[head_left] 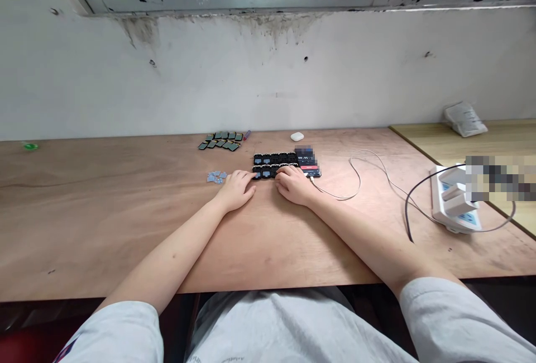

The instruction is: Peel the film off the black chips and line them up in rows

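Two rows of small black plastic housings lie side by side on the wooden table: a back row (274,158) and a front row (267,172). Pale blue-grey pieces sit in the housings at the left. My left hand (237,191) rests at the front row's left end, fingers stretched and thumb apart, fingertips touching the end housing. Over the right part of the front row, my right hand (293,184) has its fingers bent and close together; whatever lies under the fingertips is hidden. Left of my left hand is a loose cluster of pale blue film pieces (215,177).
Several green-and-black modules (220,141) lie at the back beside a small pen-like tool (247,135). A phone (309,163) with a white cable (355,184) adjoins the rows. Further off are a white case (297,137), a power strip (458,201) and a plastic packet (465,119).
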A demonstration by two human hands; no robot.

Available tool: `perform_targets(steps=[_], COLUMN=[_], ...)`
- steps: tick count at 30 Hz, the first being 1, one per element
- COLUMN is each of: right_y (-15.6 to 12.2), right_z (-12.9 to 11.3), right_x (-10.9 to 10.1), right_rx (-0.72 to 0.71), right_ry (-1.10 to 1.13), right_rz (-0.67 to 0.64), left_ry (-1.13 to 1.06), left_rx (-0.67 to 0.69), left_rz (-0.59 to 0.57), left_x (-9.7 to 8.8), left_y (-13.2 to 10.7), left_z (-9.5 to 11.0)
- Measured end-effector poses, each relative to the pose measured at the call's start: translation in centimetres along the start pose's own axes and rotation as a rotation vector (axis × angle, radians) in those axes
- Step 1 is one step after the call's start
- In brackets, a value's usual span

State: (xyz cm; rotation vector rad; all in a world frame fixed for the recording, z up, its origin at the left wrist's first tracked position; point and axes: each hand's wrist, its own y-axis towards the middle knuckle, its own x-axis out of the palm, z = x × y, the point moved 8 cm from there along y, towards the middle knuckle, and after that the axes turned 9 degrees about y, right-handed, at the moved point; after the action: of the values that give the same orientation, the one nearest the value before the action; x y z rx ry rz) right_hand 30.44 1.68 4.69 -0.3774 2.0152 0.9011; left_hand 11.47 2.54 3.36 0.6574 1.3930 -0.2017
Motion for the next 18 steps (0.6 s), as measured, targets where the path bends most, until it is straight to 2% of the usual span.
perform_targets(steps=[6, 11, 14, 18], right_y=[0.0, -0.1, -0.2, -0.1], right_z=[1.2, 3.0, 4.2, 4.9], right_x=[0.1, -0.5, -1.2, -1.1], right_rx=[0.078, 0.205, 0.276, 0.275], right_ry=[-0.074, -0.183, -0.222, -0.229], right_rz=[0.062, 0.125, 0.154, 0.132], left_ry=[-0.014, 0.024, 0.077, 0.16], left_rx=[0.029, -0.081, -0.249, -0.538], left_rz=[-0.018, 0.037, 0.12, 0.21], left_x=[-0.1, -0.2, -1.0, -2.4], left_y=[-0.1, -0.1, -0.4, -2.0], left_z=[0.2, -0.6, -2.8, -8.1])
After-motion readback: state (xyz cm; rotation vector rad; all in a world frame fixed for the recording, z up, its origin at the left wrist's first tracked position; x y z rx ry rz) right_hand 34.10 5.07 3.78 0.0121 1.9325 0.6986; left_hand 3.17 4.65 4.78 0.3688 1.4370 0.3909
